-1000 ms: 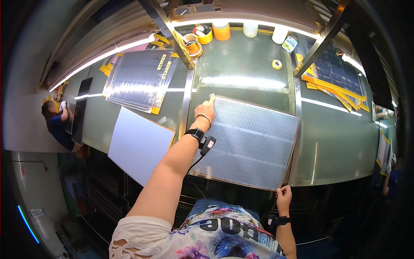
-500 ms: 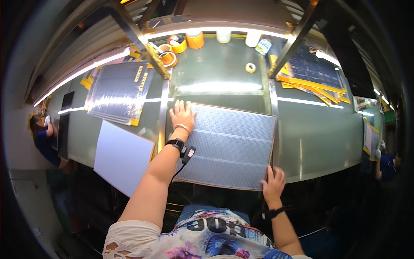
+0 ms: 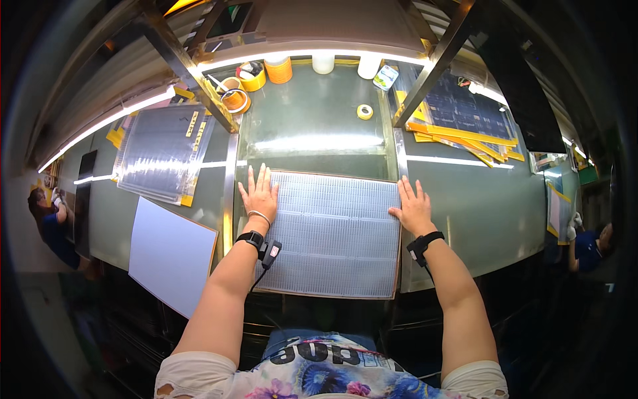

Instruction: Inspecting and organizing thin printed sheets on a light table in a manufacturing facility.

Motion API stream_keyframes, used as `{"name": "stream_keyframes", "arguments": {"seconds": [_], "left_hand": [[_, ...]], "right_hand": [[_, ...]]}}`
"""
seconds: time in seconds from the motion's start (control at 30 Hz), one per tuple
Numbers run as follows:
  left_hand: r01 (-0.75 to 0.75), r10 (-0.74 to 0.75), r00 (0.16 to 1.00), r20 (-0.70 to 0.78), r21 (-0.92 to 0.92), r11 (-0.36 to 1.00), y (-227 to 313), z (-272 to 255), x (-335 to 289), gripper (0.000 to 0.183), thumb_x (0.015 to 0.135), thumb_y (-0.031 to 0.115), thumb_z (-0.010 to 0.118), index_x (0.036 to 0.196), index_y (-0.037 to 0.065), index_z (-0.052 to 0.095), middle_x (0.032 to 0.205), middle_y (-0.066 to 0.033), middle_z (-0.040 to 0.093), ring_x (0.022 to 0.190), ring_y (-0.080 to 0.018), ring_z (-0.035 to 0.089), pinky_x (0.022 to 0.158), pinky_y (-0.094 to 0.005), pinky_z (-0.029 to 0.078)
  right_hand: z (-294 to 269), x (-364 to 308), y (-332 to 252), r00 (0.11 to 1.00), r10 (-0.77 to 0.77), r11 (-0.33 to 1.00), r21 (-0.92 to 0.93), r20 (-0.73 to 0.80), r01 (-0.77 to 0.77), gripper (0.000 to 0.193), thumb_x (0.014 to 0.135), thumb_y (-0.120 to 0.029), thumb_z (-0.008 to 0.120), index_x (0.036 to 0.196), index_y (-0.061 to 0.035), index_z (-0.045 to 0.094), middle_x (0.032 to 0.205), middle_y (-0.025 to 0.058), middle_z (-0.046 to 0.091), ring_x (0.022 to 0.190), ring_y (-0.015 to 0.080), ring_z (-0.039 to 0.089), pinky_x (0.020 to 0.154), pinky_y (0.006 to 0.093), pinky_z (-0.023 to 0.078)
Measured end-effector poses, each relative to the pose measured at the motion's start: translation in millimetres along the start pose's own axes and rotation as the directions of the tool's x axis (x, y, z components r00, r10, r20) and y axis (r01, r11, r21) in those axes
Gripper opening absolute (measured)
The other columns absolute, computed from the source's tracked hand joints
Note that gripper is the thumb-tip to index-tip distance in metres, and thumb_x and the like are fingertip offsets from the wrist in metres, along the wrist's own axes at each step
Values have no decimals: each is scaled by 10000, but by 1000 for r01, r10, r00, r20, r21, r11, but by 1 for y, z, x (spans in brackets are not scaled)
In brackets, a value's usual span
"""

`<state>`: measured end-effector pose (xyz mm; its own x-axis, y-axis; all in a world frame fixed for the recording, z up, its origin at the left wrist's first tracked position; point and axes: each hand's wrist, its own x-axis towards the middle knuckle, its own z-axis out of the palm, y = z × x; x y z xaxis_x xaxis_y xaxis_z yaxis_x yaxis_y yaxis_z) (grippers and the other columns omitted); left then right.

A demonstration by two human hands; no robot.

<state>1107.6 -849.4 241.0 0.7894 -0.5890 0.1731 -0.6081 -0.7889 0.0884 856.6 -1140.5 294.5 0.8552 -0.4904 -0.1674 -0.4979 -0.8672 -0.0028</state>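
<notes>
A rectangular solar panel (image 3: pixel 332 236), grey-blue with fine cell lines and a thin brown rim, lies flat on the glass-topped bench in front of me. My left hand (image 3: pixel 260 199) rests with fingers stretched at its far left corner. On the far right corner lies my right hand (image 3: pixel 413 205), fingers spread and thumb over the panel's edge. Neither hand grips anything. To the left, a pale blue-white sheet (image 3: pixel 171 251) with a brown edge sticks out past the bench's front edge.
Stacked dark panels (image 3: pixel 163 156) lie at the left, and yellow strips (image 3: pixel 465 138) at the right. Orange tape rolls (image 3: pixel 236 101) and a small tape roll (image 3: pixel 364 112) sit at the back. Slanted metal posts (image 3: pixel 435 63) rise from the bench. Other people work at both far sides.
My right hand has moved from the panel's near right corner up to its far right corner. The panel now sits squarer to me. My left hand stays at the far left corner.
</notes>
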Motion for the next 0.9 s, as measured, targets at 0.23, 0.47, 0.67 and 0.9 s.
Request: {"name": "stream_keyframes", "arguments": {"seconds": [0.23, 0.47, 0.67, 0.9], "left_hand": [[90, -89, 995, 45, -36, 995, 23, -4, -8, 658, 844, 430, 411, 1359, 68, 219, 1443, -45, 162, 1341, -253, 78, 1033, -556, 61], [143, -145, 987, 68, 35, 989, 22, -8, -12, 660, 853, 455, 376, 1366, 76, 207, 1449, -22, 141, 1342, -235, 77, 1033, -560, 61], [207, -220, 965, 140, 99, 973, 11, -7, -20, 714, 853, 535, 328, 1380, 77, 176, 1460, -69, 71, 1345, -237, 32, 1033, -553, 27], [272, -277, 957, -86, -64, 960, -14, -55, -203, 758, 717, 563, 567, 1267, 86, 357, 1316, -187, 295, 1270, -365, 209, 973, -547, 214]], "right_hand": [[-6, 9, 16, 999, -32, 999, -10, 19, 32, 788, 705, -441, 636, 1337, -117, 293, 1410, 24, 248, 1290, 335, 202, 1001, 524, 242], [18, -120, -7, 987, -129, 976, 163, -98, 144, 663, 763, -354, 560, 1315, -63, 339, 1413, 133, 216, 1289, 391, 165, 1026, 538, 143], [37, -208, -26, 997, -69, 985, 159, -21, 71, 627, 779, -380, 530, 1317, -108, 358, 1427, 119, 191, 1303, 374, 143, 1040, 528, 113], [27, -218, -28, 994, 29, 976, 219, -104, -6, 680, 724, -335, 641, 1309, -130, 362, 1397, 123, 246, 1291, 347, 180, 1043, 473, 159]]}}
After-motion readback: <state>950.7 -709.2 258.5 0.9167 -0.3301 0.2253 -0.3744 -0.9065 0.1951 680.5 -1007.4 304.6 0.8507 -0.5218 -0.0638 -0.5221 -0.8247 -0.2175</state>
